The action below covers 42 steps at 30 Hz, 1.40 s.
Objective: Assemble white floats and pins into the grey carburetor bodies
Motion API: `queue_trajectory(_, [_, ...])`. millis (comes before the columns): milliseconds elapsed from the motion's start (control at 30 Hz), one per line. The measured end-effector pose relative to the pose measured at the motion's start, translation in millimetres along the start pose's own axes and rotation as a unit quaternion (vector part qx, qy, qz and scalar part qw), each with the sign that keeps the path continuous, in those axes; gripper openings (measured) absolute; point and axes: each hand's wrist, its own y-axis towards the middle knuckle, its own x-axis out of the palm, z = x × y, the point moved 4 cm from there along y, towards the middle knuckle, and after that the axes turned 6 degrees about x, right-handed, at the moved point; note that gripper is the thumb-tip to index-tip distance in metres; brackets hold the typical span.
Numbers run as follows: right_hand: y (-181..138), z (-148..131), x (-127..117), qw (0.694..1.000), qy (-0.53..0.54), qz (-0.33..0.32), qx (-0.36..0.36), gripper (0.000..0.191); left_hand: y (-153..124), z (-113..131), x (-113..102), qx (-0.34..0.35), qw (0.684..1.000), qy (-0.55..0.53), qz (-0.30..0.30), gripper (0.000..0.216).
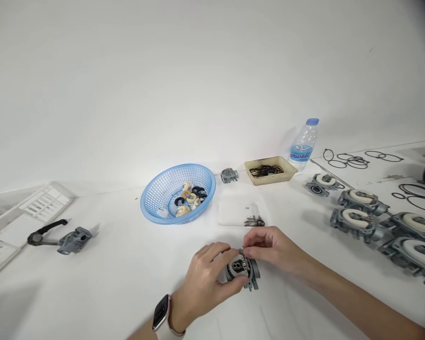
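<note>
A grey metal carburetor body with a white float in it rests on the white table, its open side up. My left hand, with a watch on the wrist, is closed around it from the left, fingers at the top and thumb on the near side. My right hand is closed in a pinch at the far edge of the body. A thin small pin shows at its fingertips; its lower end is hard to make out. Just beyond lies a white tray with small metal parts.
A blue basket holds white and black floats. Behind are a small carburetor, a beige tray of black rings and a water bottle. Several carburetors line the right. On the left lie another carburetor and white racks.
</note>
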Motion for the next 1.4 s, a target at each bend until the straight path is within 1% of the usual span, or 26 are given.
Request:
queue_trajectory(200, [-2.0, -4.8, 1.9, 1.000, 0.001, 0.009, 0.021, 0.026, -1.5, -0.5, 1.4, 0.000, 1.000, -0.005, 0.003, 0.032])
queue_trajectory(300, [-2.3, -6.6, 1.5, 0.998, -0.057, 0.035, -0.015, 0.026, -1.7, 0.1, 1.2, -0.001, 1.000, -0.003, 0.009, 0.032])
queue_trajectory(367, [-3.4, -9.0, 1.2, 0.993, -0.099, 0.039, -0.044, 0.025, -1.4, 0.9, 0.8, -0.002, 1.000, -0.003, 0.012, 0.031])
queue_trajectory(433, [-6.0, -11.5, 0.8, 0.991, -0.120, 0.015, -0.051, 0.024, -1.1, 1.6, 0.6, -0.007, 1.000, -0.003, 0.013, 0.030])
queue_trajectory(533, [-13.0, -15.2, -0.7, 0.988, -0.145, -0.046, -0.032, 0.023, -0.9, 2.6, 0.6, -0.010, 1.000, 0.000, 0.016, 0.030])
queue_trajectory(600, [-18.1, -17.5, -1.8, 0.983, -0.169, -0.067, -0.021, 0.029, -1.3, 3.1, 0.9, -0.009, 1.000, 0.003, 0.020, 0.030])
queue_trajectory(667, [-21.8, -19.3, -2.9, 0.980, -0.191, -0.056, -0.016, 0.033, -2.0, 3.0, 1.3, -0.010, 1.000, 0.006, 0.023, 0.031])
queue_trajectory(767, [-24.4, -21.5, -1.7, 0.975, -0.217, -0.038, -0.023, 0.027, -3.3, 2.0, 2.0, -0.013, 1.000, 0.008, 0.026, 0.031])
queue_trajectory(867, [-25.1, -23.6, 0.3, 0.970, -0.235, -0.049, -0.034, 0.023, -4.2, 1.6, 2.5, -0.013, 1.000, 0.012, 0.024, 0.029])
queue_trajectory(967, [-24.7, -25.2, -1.3, 0.966, -0.248, -0.054, -0.042, 0.026, -4.2, 2.3, 2.2, -0.010, 0.999, 0.017, 0.026, 0.029])
queue_trajectory(1100, [-23.8, -25.0, -1.7, 0.962, -0.261, -0.057, -0.058, 0.026, -2.9, 3.9, 1.4, -0.010, 1.000, 0.015, 0.025, 0.030])
queue_trajectory(1300, [-22.0, -22.1, 2.1, 0.962, -0.258, -0.023, -0.085, 0.020, -2.6, 3.2, 1.0, -0.016, 1.000, 0.006, 0.025, 0.029])
queue_trajectory(1400, [-21.5, -21.9, 2.3, 0.961, -0.258, -0.020, -0.095, 0.017, -3.4, 3.8, 0.9, -0.014, 0.999, 0.006, 0.028, 0.029])
